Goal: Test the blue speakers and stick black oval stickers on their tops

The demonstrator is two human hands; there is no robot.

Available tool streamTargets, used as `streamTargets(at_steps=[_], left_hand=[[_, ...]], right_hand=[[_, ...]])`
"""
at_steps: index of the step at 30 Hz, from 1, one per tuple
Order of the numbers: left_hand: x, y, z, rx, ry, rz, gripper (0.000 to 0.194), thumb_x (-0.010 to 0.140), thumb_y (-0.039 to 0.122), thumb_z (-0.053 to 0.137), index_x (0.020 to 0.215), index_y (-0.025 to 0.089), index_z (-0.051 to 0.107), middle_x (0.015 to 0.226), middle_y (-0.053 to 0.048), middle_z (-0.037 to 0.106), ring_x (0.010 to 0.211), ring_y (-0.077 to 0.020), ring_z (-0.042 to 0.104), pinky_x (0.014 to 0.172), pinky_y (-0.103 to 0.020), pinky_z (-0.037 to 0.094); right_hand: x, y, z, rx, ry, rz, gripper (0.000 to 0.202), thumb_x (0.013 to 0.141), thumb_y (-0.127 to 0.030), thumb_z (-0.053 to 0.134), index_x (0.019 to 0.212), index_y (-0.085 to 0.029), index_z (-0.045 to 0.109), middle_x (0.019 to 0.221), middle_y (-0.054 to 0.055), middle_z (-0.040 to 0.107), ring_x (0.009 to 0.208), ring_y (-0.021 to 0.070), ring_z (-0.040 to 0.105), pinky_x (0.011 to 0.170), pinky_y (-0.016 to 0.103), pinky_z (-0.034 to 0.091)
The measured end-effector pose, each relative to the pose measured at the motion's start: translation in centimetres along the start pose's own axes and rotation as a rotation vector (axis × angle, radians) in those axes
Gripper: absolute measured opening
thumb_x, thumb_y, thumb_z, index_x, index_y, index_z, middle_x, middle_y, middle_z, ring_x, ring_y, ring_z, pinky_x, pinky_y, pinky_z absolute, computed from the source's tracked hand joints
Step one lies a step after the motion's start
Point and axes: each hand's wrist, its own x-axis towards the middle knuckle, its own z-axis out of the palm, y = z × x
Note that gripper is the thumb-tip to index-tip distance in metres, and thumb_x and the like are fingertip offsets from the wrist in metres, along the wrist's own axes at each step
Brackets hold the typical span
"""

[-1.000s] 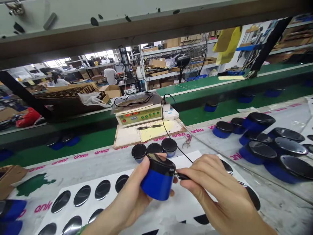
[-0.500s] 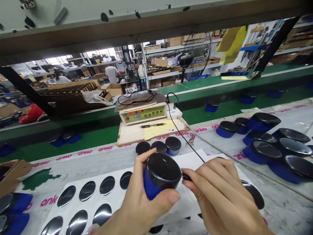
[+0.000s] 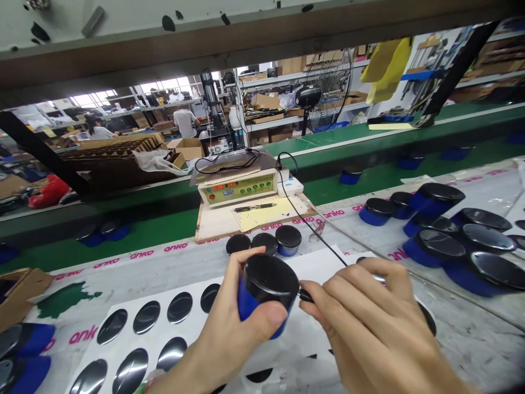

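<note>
A round container with a black top and blue body (image 3: pixel 270 279) is tilted in my left hand (image 3: pixel 233 323), the thumb in front and fingers behind. My right hand (image 3: pixel 369 312) pinches a black cable plug (image 3: pixel 305 295) against the container's right side; whether its tip is inserted cannot be made out. From the plug hand, a thin black cable (image 3: pixel 311 227) runs back to a cream control box (image 3: pixel 240 187) with red lit digits. Under my hands lies a white sheet with black round stickers (image 3: pixel 146 316).
Several blue-black containers (image 3: pixel 438 246) cluster at the right, and three (image 3: pixel 264 244) stand behind my left hand. More ride on the green conveyor (image 3: pixel 156 230). A cardboard box (image 3: pixel 28 295) sits at the left. An overhead beam (image 3: pixel 164 65) crosses the top.
The container has turned slightly in my left hand and moved a little left. My right hand, with the plug, has moved slightly left too. The whole view has shifted a little.
</note>
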Motion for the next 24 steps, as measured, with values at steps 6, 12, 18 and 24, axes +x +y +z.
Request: streamTargets(at_steps=[6,12,18,24], left_hand=[[0.4,0.1,-0.7,0.585,-0.003,0.395,0.073,0.076,0.054,0.068,0.135,0.033,0.030,0.128,-0.008,0.050,0.112,-0.0258,0.056,0.091,-0.036,0.050],[-0.1,2.0,-0.1,1.074,0.054,0.963,0.047,0.085,0.029,0.064,0.127,0.017,0.049,0.103,-0.010,0.055,0.114,-0.0256,0.053,0.099,-0.038,0.048],[-1.7,2.3,1.9,1.093,0.169,0.989,0.023,0.091,0.010,0.045,0.099,0.027,0.057,0.067,0.004,0.051,0.091,-0.0203,0.068,0.103,-0.044,0.049],[-1.5,3.2,0.8,1.064,-0.013,0.940,0.027,0.084,0.011,0.058,0.103,0.029,0.066,0.062,0.004,0.057,0.102,-0.0260,0.067,0.103,-0.042,0.046]], right_hand=[[-1.1,0.6,2.0,0.347,-0.095,0.175,0.017,0.089,-0.004,0.042,0.084,-0.017,0.053,0.070,0.002,0.051,0.068,0.0165,0.046,0.064,0.032,0.038],[-3.2,1.1,3.1,0.494,-0.004,0.255,0.019,0.087,-0.004,0.042,0.093,-0.018,0.053,0.076,0.002,0.053,0.074,0.0173,0.051,0.066,0.032,0.043],[-3.4,0.4,3.2,0.496,0.052,0.187,0.018,0.082,-0.002,0.042,0.078,-0.018,0.047,0.071,0.002,0.049,0.068,0.0167,0.050,0.062,0.032,0.042],[-4.1,0.5,3.8,0.496,0.030,0.131,0.018,0.082,0.001,0.043,0.081,-0.017,0.046,0.072,0.002,0.046,0.070,0.0171,0.048,0.064,0.034,0.040]])
